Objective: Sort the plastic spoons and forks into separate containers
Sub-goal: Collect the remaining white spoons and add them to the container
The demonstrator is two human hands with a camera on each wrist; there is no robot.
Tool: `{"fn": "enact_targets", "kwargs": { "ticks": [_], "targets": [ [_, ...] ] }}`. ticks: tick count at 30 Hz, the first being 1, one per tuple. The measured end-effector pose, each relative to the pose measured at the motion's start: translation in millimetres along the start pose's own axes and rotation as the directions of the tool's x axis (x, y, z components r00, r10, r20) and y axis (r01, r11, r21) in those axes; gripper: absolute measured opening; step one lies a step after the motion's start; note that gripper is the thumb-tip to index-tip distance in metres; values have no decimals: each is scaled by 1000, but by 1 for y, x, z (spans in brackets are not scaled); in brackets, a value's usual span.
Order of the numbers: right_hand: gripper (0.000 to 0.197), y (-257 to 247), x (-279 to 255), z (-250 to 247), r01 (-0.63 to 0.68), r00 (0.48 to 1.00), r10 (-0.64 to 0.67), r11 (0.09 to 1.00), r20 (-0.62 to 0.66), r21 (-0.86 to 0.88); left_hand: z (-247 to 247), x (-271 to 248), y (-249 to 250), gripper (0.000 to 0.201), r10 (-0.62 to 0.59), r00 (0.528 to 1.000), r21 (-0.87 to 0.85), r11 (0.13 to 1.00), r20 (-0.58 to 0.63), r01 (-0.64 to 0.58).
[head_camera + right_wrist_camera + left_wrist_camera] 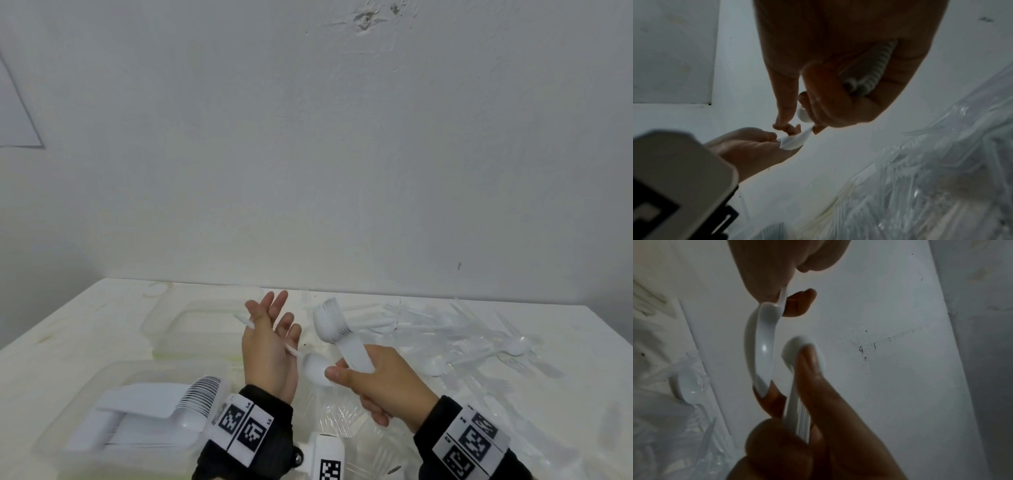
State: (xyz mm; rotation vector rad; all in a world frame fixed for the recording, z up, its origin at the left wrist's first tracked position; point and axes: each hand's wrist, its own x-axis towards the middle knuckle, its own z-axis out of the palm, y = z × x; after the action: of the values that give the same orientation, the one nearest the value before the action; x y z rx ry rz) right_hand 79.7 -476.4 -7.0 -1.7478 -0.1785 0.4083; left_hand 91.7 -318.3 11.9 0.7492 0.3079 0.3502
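**Spoons stacked, one more in hand**

Nearest, a clear container (68, 428) on the desk (51, 342) holds stacked white spoons (154, 404). Left hand (270, 346) pinches a single spoon (313, 368), other fingers loose; right hand (387, 383) grips a spoon bundle (334, 323)

A white table (68, 329) is set against a plain white wall (308, 137), which is marked by small dents.
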Motion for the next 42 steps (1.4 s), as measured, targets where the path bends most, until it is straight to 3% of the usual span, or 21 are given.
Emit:
{"fn": "enact_targets", "kwargs": {
  "ticks": [4, 7, 10, 12, 19, 22, 25, 27, 29, 35, 39, 42],
  "targets": [
    [22, 1, 3, -3, 23, 997, -20, 999, -77, 27, -4, 0, -6, 46, 22, 998, 95, 995, 64, -28],
    [19, -7, 11, -21, 63, 987, -70, 997, -143, -52, -14, -2, -8, 71, -59, 976, 176, 984, 208, 22],
    [18, -21, 19, -48, 109, 985, -129, 980, -112, -167, -22, -9, -7, 117, -251, 883, 197, 963, 396, 186],
    [18, -32, 24, -63, 131, 987, -149, 962, -63, -239, -25, -9, -8, 131, -371, 821, 166, 929, 433, 332],
    [16, -63, 41, -91, 186, 981, -191, 916, 22, -355, -19, -8, -7, 149, -520, 659, 50, 804, 544, 593],
    [13, -66, 43, -99, 182, 983, -171, 917, 63, -355, -19, -7, -5, 139, -547, 595, 142, 795, 589, 590],
    [10, -67, 44, -91, 192, 979, -144, 896, 147, -401, -13, -4, -8, 85, -595, 644, 283, 801, 481, 528],
    [10, -65, 46, -83, 215, 970, -148, 889, 191, -403, -7, -5, -8, 60, -628, 628, 314, 776, 459, 547],
    [9, -62, 48, -76, 233, 965, -163, 891, 204, -391, -4, -6, -7, 55, -648, 606, 313, 758, 462, 572],
    [11, -55, 50, -64, 227, 962, -156, 914, 223, -337, -12, -2, -15, 72, -594, 632, 282, 800, 498, 530],
    [43, -47, 43, -62, 126, 990, -107, 964, 90, -233, -19, 7, -10, 43, -509, 738, 285, 860, 442, 423],
    [34, -38, 27, -53, 81, 995, -72, 986, 64, -147, -19, 13, -2, 43, -394, 808, 233, 918, 438, 322]
  ]
}}
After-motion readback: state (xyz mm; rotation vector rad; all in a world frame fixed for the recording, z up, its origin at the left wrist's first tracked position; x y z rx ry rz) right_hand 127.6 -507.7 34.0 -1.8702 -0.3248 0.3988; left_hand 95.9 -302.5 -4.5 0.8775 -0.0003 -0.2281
